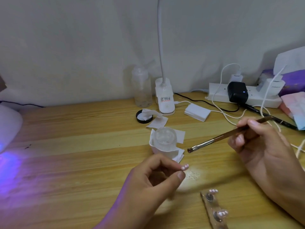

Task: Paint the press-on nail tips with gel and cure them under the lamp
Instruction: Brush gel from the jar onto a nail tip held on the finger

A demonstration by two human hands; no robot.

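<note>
Our left hand (148, 182) pinches a nail tip (184, 167); our right hand (260, 146) grips the brush (221, 136), slanting down-left, bristles near that tip.

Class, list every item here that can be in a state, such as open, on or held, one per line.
Gel jar: open, lid off.
Black lid: off, lying inside up.
Brush: held by right hand, tip in air.
Nail tip: pinched by left hand.
Curing lamp: on, purple glow.
Holder strip: lying flat on table.
Black charger: plugged in, light lit.
</note>
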